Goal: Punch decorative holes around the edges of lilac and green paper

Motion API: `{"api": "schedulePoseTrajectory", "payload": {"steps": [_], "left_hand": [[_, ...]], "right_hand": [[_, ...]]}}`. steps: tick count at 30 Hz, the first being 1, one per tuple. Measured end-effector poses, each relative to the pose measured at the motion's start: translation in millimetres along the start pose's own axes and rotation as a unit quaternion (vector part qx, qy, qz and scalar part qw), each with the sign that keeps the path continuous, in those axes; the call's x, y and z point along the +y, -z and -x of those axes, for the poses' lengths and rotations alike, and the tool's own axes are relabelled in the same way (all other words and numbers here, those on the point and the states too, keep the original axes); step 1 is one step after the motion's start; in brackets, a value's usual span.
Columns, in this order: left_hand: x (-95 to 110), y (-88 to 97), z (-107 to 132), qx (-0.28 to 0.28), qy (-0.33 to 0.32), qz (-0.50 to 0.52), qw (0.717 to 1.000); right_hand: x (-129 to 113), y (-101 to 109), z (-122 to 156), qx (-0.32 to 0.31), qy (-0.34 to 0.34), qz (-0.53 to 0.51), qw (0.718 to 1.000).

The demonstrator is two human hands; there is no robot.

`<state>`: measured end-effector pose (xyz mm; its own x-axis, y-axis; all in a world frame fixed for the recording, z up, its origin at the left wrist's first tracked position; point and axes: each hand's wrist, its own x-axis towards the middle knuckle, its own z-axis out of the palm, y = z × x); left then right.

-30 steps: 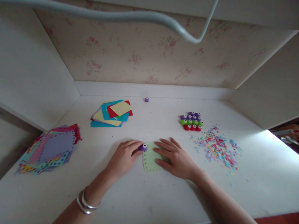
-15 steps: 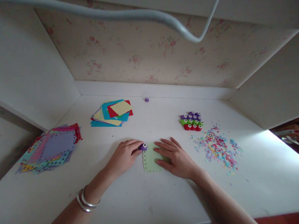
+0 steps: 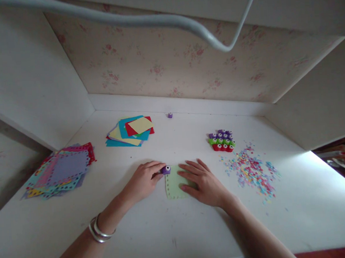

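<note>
A pale green paper square [image 3: 172, 187] lies on the white table [image 3: 166, 229], with a row of small holes along its left and lower edges. My right hand [image 3: 202, 183] lies flat on it, fingers stretched out. My left hand [image 3: 143, 181] has its fingers closed round a small purple punch [image 3: 165, 169] that sits on the paper's top left corner. Silver bangles ring my left wrist.
A stack of punched coloured sheets [image 3: 60, 171] lies at the far left. Plain coloured squares [image 3: 130, 131] are piled at the back. Several purple, green and red punches [image 3: 221, 140] cluster at the right, beside scattered confetti [image 3: 250, 171]. One lone purple punch [image 3: 170, 115] sits by the back wall.
</note>
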<state>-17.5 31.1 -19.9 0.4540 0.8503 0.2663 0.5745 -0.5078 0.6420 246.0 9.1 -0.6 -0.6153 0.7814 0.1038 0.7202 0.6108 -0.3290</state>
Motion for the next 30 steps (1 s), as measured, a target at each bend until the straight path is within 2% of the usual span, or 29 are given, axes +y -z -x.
{"api": "schedulePoseTrajectory", "payload": {"steps": [19, 26, 30], "left_hand": [[5.9, 6.1, 1.1, -0.015, 0.020, 0.016, 1.000], [6.9, 6.9, -7.3, 0.053, 0.101, 0.046, 0.992], [17.9, 3.3, -15.1, 0.026, 0.106, 0.048, 0.993]], "right_hand": [[0.4, -0.2, 0.2, -0.004, -0.002, -0.008, 1.000], [-0.7, 0.9, 0.0, -0.003, -0.005, -0.010, 1.000], [-0.7, 0.6, 0.3, -0.002, -0.007, -0.011, 1.000]]}}
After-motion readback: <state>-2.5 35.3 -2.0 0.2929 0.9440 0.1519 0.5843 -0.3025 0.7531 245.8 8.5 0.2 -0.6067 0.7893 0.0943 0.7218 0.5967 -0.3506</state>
